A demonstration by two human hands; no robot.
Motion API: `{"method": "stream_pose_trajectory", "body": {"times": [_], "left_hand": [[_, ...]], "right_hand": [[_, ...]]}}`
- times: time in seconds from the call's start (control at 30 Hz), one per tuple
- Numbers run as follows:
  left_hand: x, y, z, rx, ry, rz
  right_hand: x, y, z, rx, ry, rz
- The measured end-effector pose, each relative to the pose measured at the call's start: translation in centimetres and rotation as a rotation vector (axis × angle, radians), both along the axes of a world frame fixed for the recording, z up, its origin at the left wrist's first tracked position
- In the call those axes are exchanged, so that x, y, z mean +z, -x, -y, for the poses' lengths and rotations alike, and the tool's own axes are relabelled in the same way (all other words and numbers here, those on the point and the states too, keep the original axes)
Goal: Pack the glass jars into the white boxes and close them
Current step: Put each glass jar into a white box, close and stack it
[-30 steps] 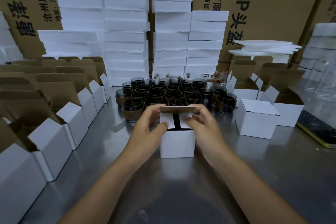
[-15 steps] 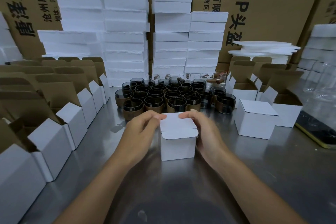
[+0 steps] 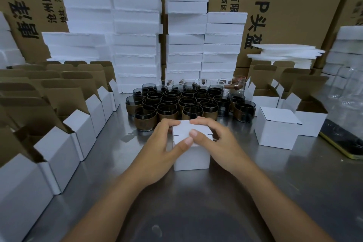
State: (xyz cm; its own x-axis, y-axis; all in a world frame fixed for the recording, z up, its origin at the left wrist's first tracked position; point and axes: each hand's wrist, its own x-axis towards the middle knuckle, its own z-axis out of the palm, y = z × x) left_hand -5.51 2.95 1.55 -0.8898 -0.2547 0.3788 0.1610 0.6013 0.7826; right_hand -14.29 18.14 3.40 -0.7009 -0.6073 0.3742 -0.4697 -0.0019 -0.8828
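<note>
Far out to the left of the grips, a row of open boxes (image 3: 60, 147) runs along the table (image 3: 196, 198), white outside and brown inside, their flaps standing up. Behind that row, and well beyond the grips, tall stacks of white foam blocks (image 3: 135, 25) rise against big brown cartons (image 3: 294, 6) printed with black characters. The left grip (image 3: 163, 143) is curled around the upper left side of a white box (image 3: 191, 158), with its fingers hooked over the far top edge and its thumb (image 3: 186, 141) laid on the lid near the front edge. The box stands upright on the table between the two grips, and its lid lies folded down flat. Just beyond the grips, a tight cluster of dark glass jars (image 3: 170, 102) with brown bands stands on the table. The nearest ones are close behind the box, though I cannot tell whether they touch it. The right grip (image 3: 218, 141) wraps around the upper right side of the same box, its fingertips on the far edge of the lid and its thumb (image 3: 193, 133) pressed on top beside the other thumb. To the right of that grip stands a closed box (image 3: 277, 129), apart from it, and next to that are more open ones (image 3: 310, 122). Thin foam sheets (image 3: 284, 53) are piled farther back. At the far right lie a dark flat thing with a yellow edge (image 3: 345, 143) and some blurred clear glass (image 3: 349, 84).
</note>
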Motion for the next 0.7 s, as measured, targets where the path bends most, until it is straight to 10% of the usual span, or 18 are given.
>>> {"method": "stream_pose_trajectory", "body": {"times": [0.7], "left_hand": [[0.3, 0.3, 0.2, -0.06, -0.264, -0.055]], "right_hand": [[-0.9, -0.6, 1.0, -0.03, 0.081, 0.05]]}}
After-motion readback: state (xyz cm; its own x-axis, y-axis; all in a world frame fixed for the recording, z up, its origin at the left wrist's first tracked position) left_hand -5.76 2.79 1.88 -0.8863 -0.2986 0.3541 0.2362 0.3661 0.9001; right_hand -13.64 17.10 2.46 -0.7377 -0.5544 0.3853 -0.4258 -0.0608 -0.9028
